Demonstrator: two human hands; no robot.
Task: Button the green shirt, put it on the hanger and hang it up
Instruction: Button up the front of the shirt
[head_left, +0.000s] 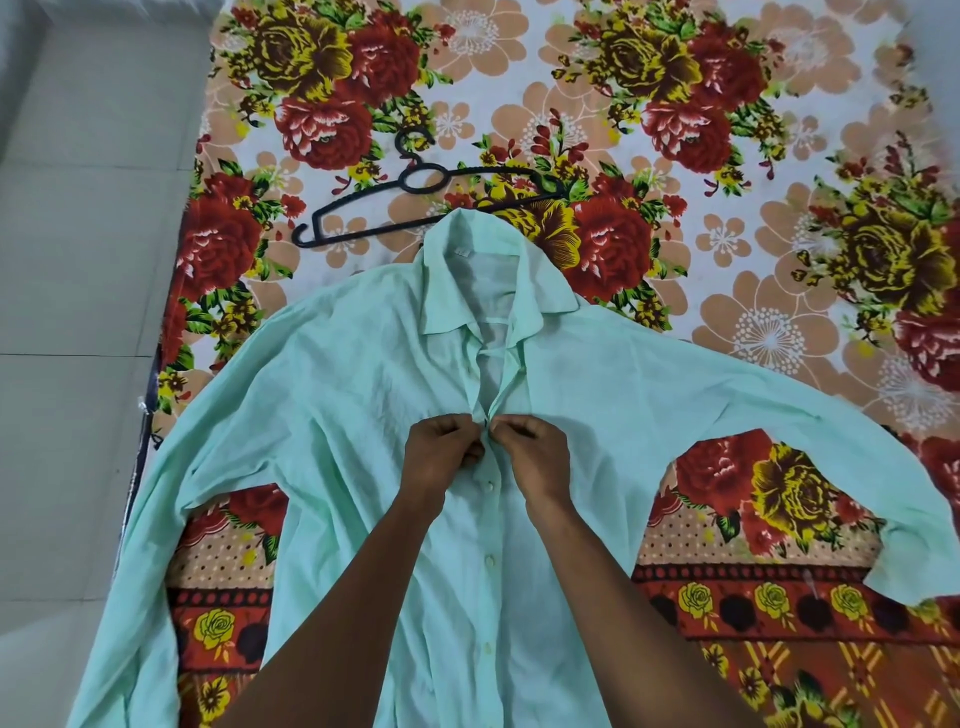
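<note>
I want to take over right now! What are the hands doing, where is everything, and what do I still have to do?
Left hand and right hand each pinch a front edge of the green shirt, working a button high on the front.
The shirt lies face up on the flowered bedsheet, sleeves spread.
The black hanger lies flat beyond the collar, bare.
Done: the buttons below the hands look closed.
Left: this button, the open part near the collar, then hanger in and hang up.

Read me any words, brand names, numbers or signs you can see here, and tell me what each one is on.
No text can be read.
Small white tag inside the collar of the green shirt: too small and blurred to read.
Black hanger and floral bedsheet: no lettering visible.
</note>
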